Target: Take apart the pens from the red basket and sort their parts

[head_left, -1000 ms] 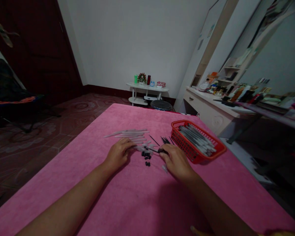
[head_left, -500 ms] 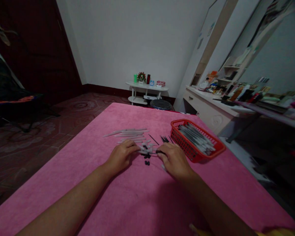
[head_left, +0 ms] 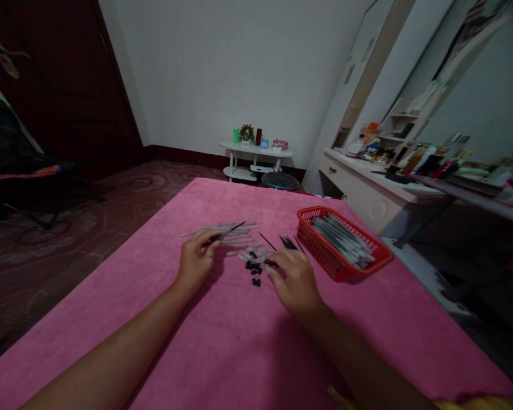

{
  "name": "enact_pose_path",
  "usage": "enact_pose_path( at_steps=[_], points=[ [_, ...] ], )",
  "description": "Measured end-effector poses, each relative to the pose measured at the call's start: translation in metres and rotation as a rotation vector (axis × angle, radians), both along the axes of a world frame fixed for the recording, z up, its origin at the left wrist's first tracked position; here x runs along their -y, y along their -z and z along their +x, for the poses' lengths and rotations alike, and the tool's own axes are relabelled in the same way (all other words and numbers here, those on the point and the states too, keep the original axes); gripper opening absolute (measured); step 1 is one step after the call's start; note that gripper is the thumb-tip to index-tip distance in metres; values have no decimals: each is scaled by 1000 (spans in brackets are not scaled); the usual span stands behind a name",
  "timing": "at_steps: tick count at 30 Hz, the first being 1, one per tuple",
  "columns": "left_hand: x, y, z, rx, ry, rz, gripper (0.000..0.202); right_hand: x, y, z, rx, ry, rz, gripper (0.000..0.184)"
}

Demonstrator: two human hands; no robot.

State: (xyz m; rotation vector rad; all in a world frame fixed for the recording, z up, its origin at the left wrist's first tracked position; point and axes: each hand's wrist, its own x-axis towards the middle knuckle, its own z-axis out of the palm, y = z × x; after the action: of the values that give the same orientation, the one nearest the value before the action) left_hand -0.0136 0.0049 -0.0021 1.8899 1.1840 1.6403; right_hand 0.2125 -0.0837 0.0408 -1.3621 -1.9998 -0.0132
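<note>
While the left hand (head_left: 195, 257) pinches a thin dark rod (head_left: 231, 230) above the row of pale grey tubes (head_left: 236, 240), the right hand (head_left: 294, 277) lies loosely curled on the fuzzy pink bench cloth (head_left: 248, 341) beside small black caps (head_left: 253, 269); whether it grips anything cannot be told. A red lattice plastic basket (head_left: 321, 251) of slim grey barrels (head_left: 344, 239) sits just to its right.

One left hand (head_left: 195, 257), one right hand (head_left: 291, 277), one held pen (head_left: 229, 232), one red basket (head_left: 318, 250), about six black caps (head_left: 253, 267).

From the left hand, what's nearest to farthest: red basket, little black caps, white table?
Left hand:
1. Small black plastic caps, just right of it.
2. Red plastic mesh basket, farther right.
3. White oval side table, by the far wall.
</note>
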Motion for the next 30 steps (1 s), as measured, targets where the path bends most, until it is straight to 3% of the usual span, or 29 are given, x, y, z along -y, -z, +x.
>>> enact_pose_path(
  at_steps=[5,9,13,19,30],
  points=[
    [2,-5,-2,75,-37,-36,19,-2,17,-10,137,13,-287,24],
    [3,-5,-1,-1,-23,31,17,-2,21,-13,205,35,-340,12],
    [6,-4,2,-167,70,146,16,-2,23,-13,198,48,-335,10],
    [13,-6,9,-391,173,167,16,-4,24,-9,38,55,-335,11],
    [19,-8,13,-520,242,131,18,-10,23,-3,-429,-30,-220,24]
  ],
)
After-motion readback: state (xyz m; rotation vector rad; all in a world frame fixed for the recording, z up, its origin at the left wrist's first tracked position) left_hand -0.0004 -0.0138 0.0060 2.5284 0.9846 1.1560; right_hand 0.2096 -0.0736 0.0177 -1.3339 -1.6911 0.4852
